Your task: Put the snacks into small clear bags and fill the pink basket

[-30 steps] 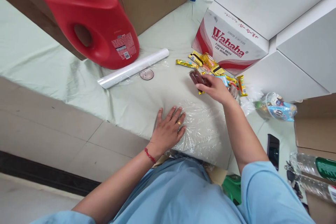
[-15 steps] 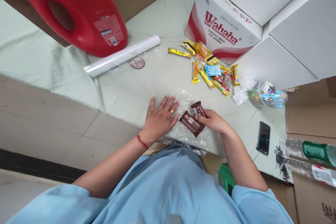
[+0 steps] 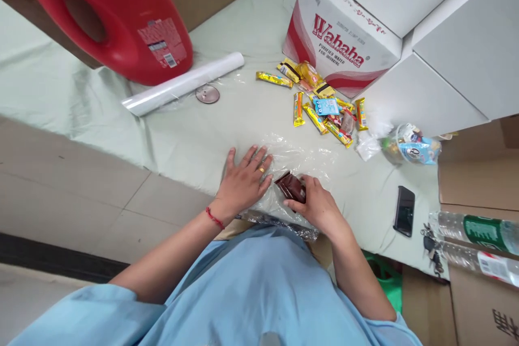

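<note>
My left hand (image 3: pixel 242 183) lies flat with fingers spread, on the left part of a sheet of clear plastic film (image 3: pixel 279 146). My right hand (image 3: pixel 320 204) closes from the right around brown wrapped snack packets (image 3: pixel 290 186), which rest on the film just beside my left hand. Only the left part of the brown wrappers shows; my fingers cover the rest, and I cannot tell whether both packets are in the grip. The film bunches up at the table's front edge.
Several small yellow snack packets (image 3: pixel 314 118) lie beyond the film, before a Wahaha carton (image 3: pixel 340 38). A film roll (image 3: pixel 182 84) and a red jug (image 3: pixel 121 16) stand left. At right are a snack tub (image 3: pixel 413 146), a phone (image 3: pixel 404 211), keys (image 3: pixel 430 246) and plastic bottles (image 3: pixel 482 232).
My right hand has moved left and closed over the brown packets, bringing the upper one down against the other. My left hand stays flat on the film.
</note>
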Demonstrator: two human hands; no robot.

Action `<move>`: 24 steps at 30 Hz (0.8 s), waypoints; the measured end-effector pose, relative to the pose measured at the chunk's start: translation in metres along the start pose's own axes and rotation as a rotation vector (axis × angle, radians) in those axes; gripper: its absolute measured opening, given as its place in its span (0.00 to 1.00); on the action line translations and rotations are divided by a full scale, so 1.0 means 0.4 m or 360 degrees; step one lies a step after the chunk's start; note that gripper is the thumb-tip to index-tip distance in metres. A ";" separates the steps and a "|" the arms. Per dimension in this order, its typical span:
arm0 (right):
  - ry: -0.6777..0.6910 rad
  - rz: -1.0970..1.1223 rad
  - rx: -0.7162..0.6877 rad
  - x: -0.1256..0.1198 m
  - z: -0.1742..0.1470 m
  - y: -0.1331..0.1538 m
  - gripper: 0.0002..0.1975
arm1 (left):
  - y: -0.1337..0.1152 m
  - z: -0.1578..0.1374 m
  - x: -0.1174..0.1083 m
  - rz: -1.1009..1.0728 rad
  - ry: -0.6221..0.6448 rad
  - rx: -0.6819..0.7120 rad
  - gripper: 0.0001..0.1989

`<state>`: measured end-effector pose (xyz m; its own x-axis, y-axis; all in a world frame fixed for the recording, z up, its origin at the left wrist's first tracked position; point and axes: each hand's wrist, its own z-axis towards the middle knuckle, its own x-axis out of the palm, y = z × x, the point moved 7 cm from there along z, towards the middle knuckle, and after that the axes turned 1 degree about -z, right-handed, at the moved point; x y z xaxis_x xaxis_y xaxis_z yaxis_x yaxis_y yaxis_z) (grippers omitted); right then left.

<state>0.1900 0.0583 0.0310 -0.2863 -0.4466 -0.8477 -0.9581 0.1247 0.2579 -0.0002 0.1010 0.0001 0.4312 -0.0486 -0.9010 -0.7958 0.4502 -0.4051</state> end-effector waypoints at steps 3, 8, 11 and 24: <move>-0.0005 -0.0153 -0.0017 -0.004 0.001 0.008 0.36 | -0.001 0.000 0.001 0.0003 0.0001 0.0011 0.28; -0.0108 -0.0394 -0.0155 -0.023 0.000 0.045 0.20 | 0.000 0.000 0.001 -0.0011 -0.0012 0.0013 0.27; -0.0203 -0.0438 -0.0098 -0.022 0.000 0.065 0.22 | 0.001 -0.001 0.000 -0.0021 -0.0012 0.0004 0.26; -0.0252 -0.0491 0.0211 -0.049 -0.020 -0.072 0.17 | 0.005 -0.001 0.014 0.0044 0.0039 -0.0035 0.30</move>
<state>0.2234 0.0562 0.0438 0.0284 -0.3396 -0.9401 -0.9895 0.1241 -0.0747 0.0005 0.1014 -0.0058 0.3986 -0.0585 -0.9153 -0.8166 0.4317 -0.3832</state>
